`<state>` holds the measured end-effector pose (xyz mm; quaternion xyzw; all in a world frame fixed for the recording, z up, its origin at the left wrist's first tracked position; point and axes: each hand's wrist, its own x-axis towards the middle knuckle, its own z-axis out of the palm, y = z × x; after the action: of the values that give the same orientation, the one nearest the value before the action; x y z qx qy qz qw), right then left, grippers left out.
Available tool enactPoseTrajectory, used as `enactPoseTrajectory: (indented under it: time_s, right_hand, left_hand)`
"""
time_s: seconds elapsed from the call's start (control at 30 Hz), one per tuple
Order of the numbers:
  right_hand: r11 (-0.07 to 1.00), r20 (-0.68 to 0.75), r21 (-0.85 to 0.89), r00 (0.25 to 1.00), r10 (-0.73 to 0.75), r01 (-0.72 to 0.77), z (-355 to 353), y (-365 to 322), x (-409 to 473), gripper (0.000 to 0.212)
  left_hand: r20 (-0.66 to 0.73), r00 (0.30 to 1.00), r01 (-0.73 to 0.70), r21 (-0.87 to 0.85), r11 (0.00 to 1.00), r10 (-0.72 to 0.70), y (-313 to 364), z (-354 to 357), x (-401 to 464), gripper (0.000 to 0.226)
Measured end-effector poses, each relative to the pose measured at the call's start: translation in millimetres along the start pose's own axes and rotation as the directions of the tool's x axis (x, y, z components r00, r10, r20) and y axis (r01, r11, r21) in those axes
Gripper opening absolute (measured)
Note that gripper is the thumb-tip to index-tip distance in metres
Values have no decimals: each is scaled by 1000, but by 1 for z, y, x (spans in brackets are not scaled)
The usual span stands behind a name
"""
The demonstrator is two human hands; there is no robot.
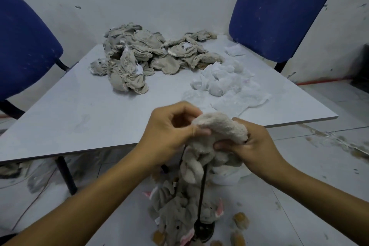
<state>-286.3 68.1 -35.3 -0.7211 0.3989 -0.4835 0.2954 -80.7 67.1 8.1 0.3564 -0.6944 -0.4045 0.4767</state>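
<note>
The beige plush skin [221, 126] lies between both hands: the left hand [169, 134] pinches its left end, the right hand [253, 146] grips it from below. The tags [187, 46] on the pile [139, 50] beyond the hands are unreadable.

No legible text. White tags [186, 46] on grey fabric pile [143, 52] blurred; held plush skin [223, 128] bears none.

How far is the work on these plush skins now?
Probably done: the fuzzy skins with pink ears heaped on the floor by the black rod. In hand: left hand and right hand both pinch one beige skin over that rod. Probably left: the pile of seam-side-out grey skins on the table.
</note>
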Motion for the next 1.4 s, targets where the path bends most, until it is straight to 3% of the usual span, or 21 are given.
enactPoseTrajectory:
  time_s: [0.03,0.1,0.13,0.2,0.27,0.37,0.47,0.53,0.63,0.73,0.83,0.9,1.0,1.07,1.13,1.2,1.27,1.3,1.33,1.4]
  right_hand:
    - [1000,-10,16,1000,-25,26,0,-1,1,21]
    - [998,91,-61,996,-23,29,0,2,2,21]
    - [993,165,-119,986,37,-18,1,3,1,31]
    - [977,240,-153,953,185,-151,3,3,-1,28]
    - [982,146,-8,971,187,-187,1,-5,1,26]
    - [983,-96,181,994,59,-41,-7,-23,10,45]
    - [998,-45,33,998,-47,48,-9,-37,16,57]
    - [994,43,-110,999,-3,8,-5,-35,14,59]
    - [973,169,-224,982,89,-50,-1,-26,12,54]
    - [984,165,-175,984,68,-39,-1,-15,9,46]
    - [976,173,-218,985,25,13,2,-5,-1,19]
    - [976,174,-214,985,2,35,3,-2,-5,16]
    - [957,39,-249,988,-146,152,-2,-4,-1,44]
    - [953,-6,-247,984,-180,173,-5,-4,0,29]
    - [962,104,-239,989,-109,131,-1,1,-2,16]
    - [970,223,-232,975,-17,69,2,8,-5,22]
    - [985,323,-174,944,63,-6,-1,11,-4,13]
    - [990,355,-139,932,68,-19,-5,10,-2,19]
    - [994,353,-103,933,67,-33,-10,7,1,24]
    - [999,238,-34,971,1,7,-20,3,9,19]
  left_hand:
    - [-27,999,-42,15,999,42,3,2,2,21]
    - [21,995,-97,203,974,95,3,6,5,19]
    - [68,995,-86,286,954,69,2,8,4,20]
    - [136,990,1,316,949,-47,1,6,1,17]
    - [117,993,6,236,972,-34,-1,0,0,20]
    - [-38,999,-12,42,999,14,2,-14,0,38]
    - [151,984,42,308,950,-93,-3,-21,-3,58]
    - [208,960,98,373,923,-186,-5,-17,-10,62]
    - [134,987,34,348,937,-86,0,-12,-10,48]
    - [41,999,-7,376,927,-9,-1,-10,-5,26]
    - [139,978,69,495,866,-157,-8,-1,-4,23]
    - [185,966,66,501,863,-181,-12,4,-5,27]
    - [76,997,-33,317,948,9,-5,2,-5,21]
    - [28,993,-121,301,946,118,0,-3,-3,17]
    - [172,984,-131,502,855,50,0,-4,-1,19]
    - [281,954,-90,608,789,-107,-3,2,-4,24]
    - [227,973,-155,532,832,37,-5,6,-4,16]
    - [152,982,-169,456,873,111,-3,4,-3,11]
    - [76,988,-155,349,924,137,-1,-1,-2,10]
    - [7,998,-57,214,975,57,0,-15,3,10]
